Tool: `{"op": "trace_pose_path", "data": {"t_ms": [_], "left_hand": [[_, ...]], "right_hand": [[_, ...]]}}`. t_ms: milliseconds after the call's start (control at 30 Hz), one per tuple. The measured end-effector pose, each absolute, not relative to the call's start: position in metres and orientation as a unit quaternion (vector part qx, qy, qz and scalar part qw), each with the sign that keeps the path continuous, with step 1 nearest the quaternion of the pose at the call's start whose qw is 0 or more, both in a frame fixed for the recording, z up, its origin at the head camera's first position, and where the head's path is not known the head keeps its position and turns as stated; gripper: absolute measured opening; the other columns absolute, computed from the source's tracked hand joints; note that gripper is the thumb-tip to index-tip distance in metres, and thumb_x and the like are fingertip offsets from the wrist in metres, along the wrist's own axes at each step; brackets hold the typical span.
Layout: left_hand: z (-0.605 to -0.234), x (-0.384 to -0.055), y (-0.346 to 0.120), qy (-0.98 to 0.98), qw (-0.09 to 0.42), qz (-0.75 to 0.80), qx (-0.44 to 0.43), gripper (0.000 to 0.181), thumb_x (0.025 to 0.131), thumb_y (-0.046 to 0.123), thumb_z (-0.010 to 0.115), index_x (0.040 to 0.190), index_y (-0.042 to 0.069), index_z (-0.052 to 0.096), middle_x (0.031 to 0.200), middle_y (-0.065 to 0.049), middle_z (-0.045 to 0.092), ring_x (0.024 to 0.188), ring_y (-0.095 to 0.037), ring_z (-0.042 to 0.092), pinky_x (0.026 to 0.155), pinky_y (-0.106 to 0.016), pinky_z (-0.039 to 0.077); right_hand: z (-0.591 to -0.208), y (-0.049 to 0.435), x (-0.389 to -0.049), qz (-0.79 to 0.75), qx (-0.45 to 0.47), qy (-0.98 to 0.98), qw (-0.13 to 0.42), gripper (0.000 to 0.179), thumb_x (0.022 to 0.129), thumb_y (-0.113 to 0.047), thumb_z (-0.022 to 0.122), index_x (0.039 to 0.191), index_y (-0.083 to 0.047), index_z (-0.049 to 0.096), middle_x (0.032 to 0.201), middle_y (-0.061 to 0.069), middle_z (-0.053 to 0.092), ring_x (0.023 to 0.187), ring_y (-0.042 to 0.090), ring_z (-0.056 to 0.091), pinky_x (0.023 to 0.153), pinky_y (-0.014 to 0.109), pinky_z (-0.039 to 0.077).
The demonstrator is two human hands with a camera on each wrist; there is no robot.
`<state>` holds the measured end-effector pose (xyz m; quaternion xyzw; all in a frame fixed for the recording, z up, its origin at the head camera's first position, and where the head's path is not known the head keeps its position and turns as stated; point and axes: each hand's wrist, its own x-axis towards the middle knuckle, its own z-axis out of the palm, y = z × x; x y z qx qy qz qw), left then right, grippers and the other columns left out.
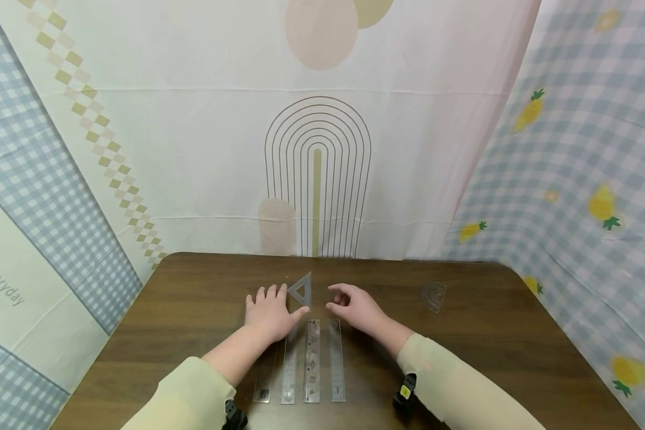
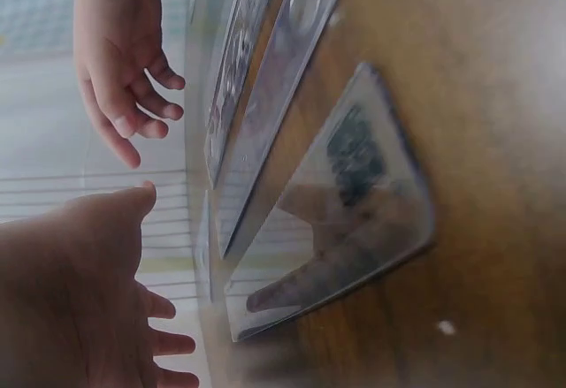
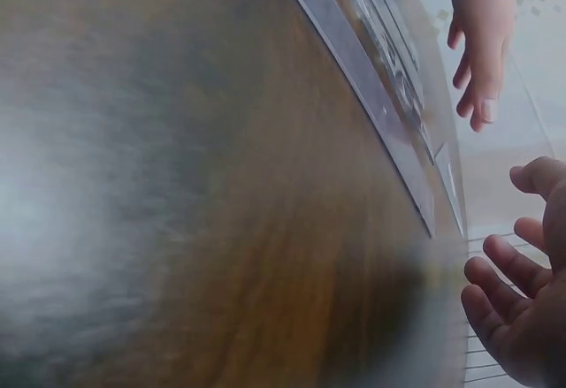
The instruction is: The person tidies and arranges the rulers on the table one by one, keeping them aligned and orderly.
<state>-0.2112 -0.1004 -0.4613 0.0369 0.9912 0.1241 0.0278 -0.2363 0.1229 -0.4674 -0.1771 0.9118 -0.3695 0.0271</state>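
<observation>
My left hand (image 1: 271, 313) hovers with spread fingers over the far ends of the clear rulers, its thumb tip beside a small clear set square (image 1: 307, 292). Nothing is in its grasp. Across from it, my right hand (image 1: 360, 307) has loosely bent fingers and holds nothing. Below the hands lie a patterned clear ruler (image 1: 312, 364), a plain clear ruler (image 1: 337, 364) to its right and another clear ruler (image 1: 288, 376) to its left. Leftmost is a transparent piece (image 1: 263, 385), partly under the left forearm; the left wrist view shows a clear triangle (image 2: 398, 202) beside the rulers.
A clear protractor-like piece (image 1: 434, 295) lies at the right of the brown wooden table (image 1: 478, 352). Behind the table hangs a white patterned cloth (image 1: 204, 155), with a blue checked cloth (image 1: 564, 161) at the right. Black wrist cameras (image 1: 405, 394) sit at the sleeves.
</observation>
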Motion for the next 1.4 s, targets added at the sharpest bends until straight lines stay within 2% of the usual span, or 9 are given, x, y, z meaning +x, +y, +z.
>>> {"op": "trace_pose_path", "data": {"t_ms": [133,233,433,600,833,1100,1400], "left_hand": [[-0.464,-0.219,-0.101,0.992,0.039,0.115,0.029,0.091,0.091,0.072,0.047,0.154,0.007,0.037,0.154,-0.020,0.038,0.142,-0.045,0.029,0.112,-0.067,0.019],[-0.466,-0.224,-0.100,0.993,0.047,0.108,0.025,0.091,0.091,0.072,0.047,0.153,0.006,0.038,0.154,-0.020,0.038,0.142,-0.046,0.029,0.112,-0.067,0.018],[-0.467,-0.231,-0.096,0.993,0.060,0.100,0.023,0.092,0.091,0.073,0.046,0.153,0.006,0.038,0.154,-0.021,0.036,0.143,-0.046,0.027,0.112,-0.067,0.018],[-0.471,-0.236,-0.094,0.994,0.063,0.089,0.018,0.094,0.089,0.075,0.047,0.153,0.006,0.038,0.156,-0.021,0.034,0.143,-0.045,0.026,0.113,-0.066,0.017],[-0.470,-0.238,-0.092,0.993,0.078,0.081,0.017,0.096,0.088,0.076,0.048,0.155,0.008,0.034,0.159,-0.020,0.028,0.146,-0.044,0.021,0.115,-0.064,0.013],[-0.472,-0.238,-0.091,0.995,0.074,0.062,0.017,0.097,0.087,0.077,0.047,0.156,0.009,0.032,0.160,-0.019,0.027,0.147,-0.043,0.020,0.116,-0.063,0.009],[-0.473,-0.237,-0.089,0.996,0.071,0.054,0.018,0.097,0.088,0.077,0.045,0.156,0.009,0.032,0.160,-0.019,0.027,0.147,-0.043,0.020,0.116,-0.063,0.009]], "right_hand": [[-0.471,0.120,-0.246,-0.358,-0.176,0.916,0.023,0.043,0.093,-0.025,0.071,0.131,-0.007,0.063,0.098,0.001,0.061,0.087,0.016,0.056,0.072,0.037,0.050],[-0.474,0.119,-0.253,-0.349,-0.172,0.921,0.023,0.045,0.093,-0.028,0.071,0.132,-0.009,0.063,0.109,0.004,0.062,0.098,0.020,0.059,0.082,0.042,0.051],[-0.478,0.112,-0.266,-0.327,-0.169,0.930,0.019,0.047,0.092,-0.031,0.071,0.133,-0.011,0.062,0.125,0.010,0.061,0.117,0.027,0.058,0.098,0.046,0.047],[-0.482,0.102,-0.277,-0.296,-0.169,0.940,0.018,0.048,0.092,-0.034,0.071,0.134,-0.012,0.062,0.128,0.010,0.059,0.120,0.028,0.056,0.101,0.047,0.045],[-0.480,0.090,-0.287,-0.243,-0.151,0.958,0.028,0.053,0.093,-0.040,0.068,0.139,-0.014,0.058,0.140,0.014,0.051,0.131,0.035,0.045,0.108,0.057,0.033],[-0.484,0.079,-0.297,-0.219,-0.143,0.965,0.036,0.063,0.093,-0.047,0.065,0.145,-0.015,0.051,0.147,0.016,0.045,0.137,0.037,0.039,0.111,0.057,0.029],[-0.487,0.070,-0.304,-0.216,-0.133,0.966,0.043,0.071,0.093,-0.050,0.063,0.151,-0.013,0.044,0.152,0.015,0.039,0.142,0.036,0.033,0.115,0.057,0.022]]}}
